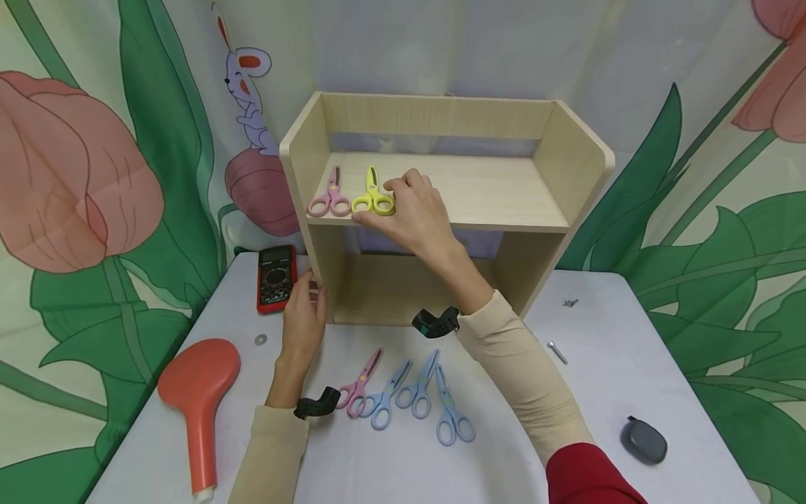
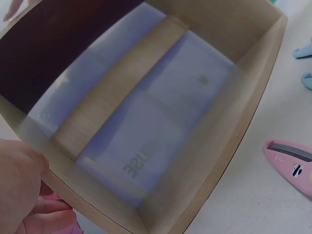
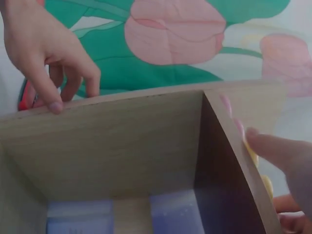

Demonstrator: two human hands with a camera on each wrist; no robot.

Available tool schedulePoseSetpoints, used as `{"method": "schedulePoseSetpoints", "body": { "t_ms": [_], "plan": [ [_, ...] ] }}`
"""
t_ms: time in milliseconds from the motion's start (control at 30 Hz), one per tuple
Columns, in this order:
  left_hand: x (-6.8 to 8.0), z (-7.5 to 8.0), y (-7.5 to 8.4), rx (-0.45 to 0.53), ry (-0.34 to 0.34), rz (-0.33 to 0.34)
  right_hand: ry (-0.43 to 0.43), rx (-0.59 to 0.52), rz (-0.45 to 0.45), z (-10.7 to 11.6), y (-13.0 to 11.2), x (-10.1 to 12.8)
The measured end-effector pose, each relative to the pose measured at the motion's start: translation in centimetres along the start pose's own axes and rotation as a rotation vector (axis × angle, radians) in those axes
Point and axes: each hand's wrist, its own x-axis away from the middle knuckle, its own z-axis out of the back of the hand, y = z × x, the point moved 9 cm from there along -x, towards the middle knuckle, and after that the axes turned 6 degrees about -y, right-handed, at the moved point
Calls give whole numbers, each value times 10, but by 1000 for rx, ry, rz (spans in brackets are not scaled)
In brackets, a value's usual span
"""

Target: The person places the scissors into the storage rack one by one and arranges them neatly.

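A pale wooden two-level shelf unit (image 1: 485,189) stands on the table. On its upper board lie pink-handled scissors (image 1: 334,186) and, to their right, yellow scissors (image 1: 372,183), blades pointing back. My right hand (image 1: 420,215) holds the yellow scissors by the handles, thumb at the front of the loops and fingers at their right. My left hand (image 1: 303,320) grips the front edge of the unit's left side panel; in the right wrist view its fingers (image 3: 80,68) bend over the panel's outer face. In front of the unit lie pink scissors (image 1: 363,378) and several blue scissors (image 1: 394,381).
Left of the unit lies a red-and-black multimeter (image 1: 276,278), with a metal washer (image 1: 260,339) and an orange-red paddle-shaped object (image 1: 200,392) nearer. On the right are small metal pieces (image 1: 570,303), a bolt (image 1: 557,353) and a dark grey case (image 1: 644,440). A flowered curtain hangs behind.
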Motion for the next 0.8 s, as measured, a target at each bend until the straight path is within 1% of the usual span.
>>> {"method": "schedulePoseSetpoints", "body": {
  "t_ms": [67,133,200,267,300,367,433,600,700,800],
  "plan": [
    [0,-1,1,0,-5,2,85,-3,37,7,-2,10],
    [-1,-1,1,-1,-7,3,182,-18,99,13,-6,24],
    [-1,-1,1,-1,-6,1,256,-32,165,15,-10,41],
    [-2,-1,1,-1,-1,-1,291,-45,217,10,-12,58],
    [-2,0,1,-3,-1,-3,291,-46,234,4,-11,66],
    [-2,0,2,-4,2,-7,261,-43,241,-10,-9,81],
    [-2,0,1,-6,1,-8,201,-41,225,-29,-4,96],
    [-3,0,-1,12,0,-10,-7,-35,136,-90,8,131],
    [-3,1,-2,22,-4,-4,-128,-26,96,-127,11,150],
    [-3,0,-2,24,-8,2,-207,4,83,-158,8,167]
  ]
}}
